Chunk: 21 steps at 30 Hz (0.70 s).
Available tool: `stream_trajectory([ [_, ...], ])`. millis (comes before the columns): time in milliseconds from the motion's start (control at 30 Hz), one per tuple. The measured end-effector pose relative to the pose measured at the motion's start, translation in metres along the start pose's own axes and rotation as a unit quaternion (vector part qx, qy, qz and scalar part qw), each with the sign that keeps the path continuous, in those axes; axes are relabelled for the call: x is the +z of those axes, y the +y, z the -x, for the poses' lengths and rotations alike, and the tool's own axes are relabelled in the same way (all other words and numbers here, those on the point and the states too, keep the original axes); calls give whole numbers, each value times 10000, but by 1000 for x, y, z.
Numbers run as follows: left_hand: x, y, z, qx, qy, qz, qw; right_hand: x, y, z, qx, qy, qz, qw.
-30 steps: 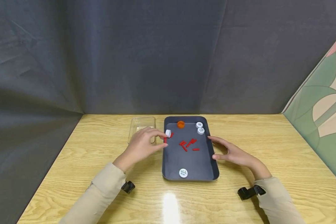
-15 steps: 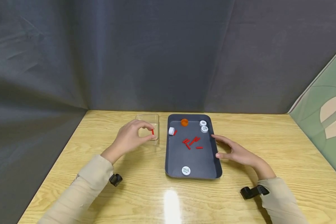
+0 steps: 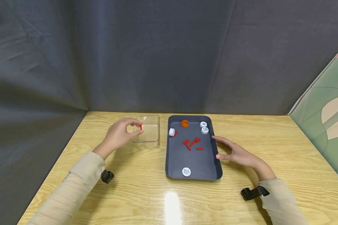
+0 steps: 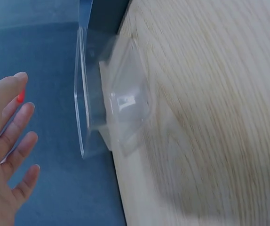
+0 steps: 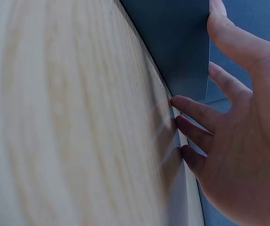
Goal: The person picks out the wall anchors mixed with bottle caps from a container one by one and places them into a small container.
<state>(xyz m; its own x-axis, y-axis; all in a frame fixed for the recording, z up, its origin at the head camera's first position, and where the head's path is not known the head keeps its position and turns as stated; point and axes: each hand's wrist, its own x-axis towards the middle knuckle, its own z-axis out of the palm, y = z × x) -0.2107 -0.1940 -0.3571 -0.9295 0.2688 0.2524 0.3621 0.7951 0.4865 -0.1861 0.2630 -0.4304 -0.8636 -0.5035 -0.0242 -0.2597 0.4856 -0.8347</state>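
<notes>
Between thumb and fingertips my left hand (image 3: pixel 118 132) pinches a small red stick (image 3: pixel 141 127), held upright over the left part of a clear plastic box (image 3: pixel 159 129). In the left wrist view just the tip of the red stick (image 4: pixel 20 98) shows, and the other fingers are loosely spread above the box's open rim. My right hand (image 3: pixel 239 154) is at the right side of a dark grey tray (image 3: pixel 197 165), thumb and index finger touching its edge. The right wrist view shows its fingers extended along the tray's outer wall (image 5: pixel 172 42), the lower fingertips at the tabletop.
Several red sticks (image 3: pixel 200 148) lie mid-tray. A white cap (image 3: pixel 171 132) on its side, an orange cap (image 3: pixel 185 123), two white caps (image 3: pixel 204 130) with printed tops and another near the front (image 3: pixel 186 172) are also inside. A grey curtain (image 3: pixel 157 62) hangs behind the wooden table (image 3: pixel 135 193).
My left hand has carried the red stick leftward, from the tray's left edge to over the clear box. My right hand has stayed at the tray's right side.
</notes>
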Motion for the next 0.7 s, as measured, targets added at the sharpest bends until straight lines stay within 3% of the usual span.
stream_trajectory([
  [700, 8, -25, -13, -168, -261, -119, 9994, 0, 0, 1, -71, 39, 148, 9999],
])
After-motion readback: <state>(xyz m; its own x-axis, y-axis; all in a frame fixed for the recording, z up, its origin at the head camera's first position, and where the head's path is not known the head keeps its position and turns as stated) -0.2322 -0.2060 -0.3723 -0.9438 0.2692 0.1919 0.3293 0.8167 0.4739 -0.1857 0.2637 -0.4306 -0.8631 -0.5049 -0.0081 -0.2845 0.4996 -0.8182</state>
